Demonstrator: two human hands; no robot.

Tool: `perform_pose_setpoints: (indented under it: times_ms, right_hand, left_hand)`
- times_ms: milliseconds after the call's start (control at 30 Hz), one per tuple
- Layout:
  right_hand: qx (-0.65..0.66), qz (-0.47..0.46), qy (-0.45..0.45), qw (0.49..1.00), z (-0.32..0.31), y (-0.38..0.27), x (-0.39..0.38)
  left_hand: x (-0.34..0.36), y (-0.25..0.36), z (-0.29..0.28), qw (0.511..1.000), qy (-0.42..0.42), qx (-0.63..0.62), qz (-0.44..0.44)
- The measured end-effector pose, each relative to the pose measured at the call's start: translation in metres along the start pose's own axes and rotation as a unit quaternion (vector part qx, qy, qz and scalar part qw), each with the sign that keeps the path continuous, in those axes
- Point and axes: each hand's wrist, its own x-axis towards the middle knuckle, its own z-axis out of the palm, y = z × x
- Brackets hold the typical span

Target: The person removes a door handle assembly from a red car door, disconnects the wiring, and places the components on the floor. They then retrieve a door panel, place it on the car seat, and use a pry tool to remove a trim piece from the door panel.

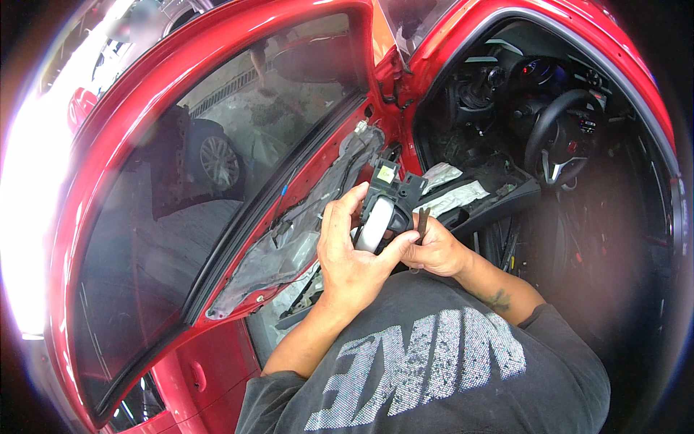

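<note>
In front of my chest, my left hand [345, 257] grips an inside door handle [377, 223], a silver lever set in a black plastic housing [394, 189] with a pale yellow-green sticker. Its thumb presses along the lower side, and the fingers wrap the far side. Against the handle's right side, the closed right hand [442, 249] holds a thin dark brown tool [423, 221] whose narrow end stands up past the fingers. What kind of tool it is, I cannot tell. The right fingertips are partly hidden behind the handle and left thumb.
An open red car door [144, 94] spans the left, its trim panel off and its grey liner [289, 235] bare. At right lies the cabin with a steering wheel [564, 137]. White plastic-wrapped pieces [457, 197] rest on a black panel [513, 199] beyond my hands.
</note>
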Motion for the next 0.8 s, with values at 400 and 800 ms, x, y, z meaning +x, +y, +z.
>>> perform_pose_setpoints:
  times_ms: [400, 800]
  right_hand:
    - [-0.012, -0.004, 0.003, 1.0, 0.003, -0.004, 0.008]
    - [-0.326, -0.129, 0.194, 0.916, 0.014, -0.027, 0.011]
  left_hand:
    - [0.006, 0.001, -0.003, 1.0, -0.005, 0.0, -0.02]
    - [0.012, -0.011, -0.006, 0.998, -0.015, 0.055, 0.042]
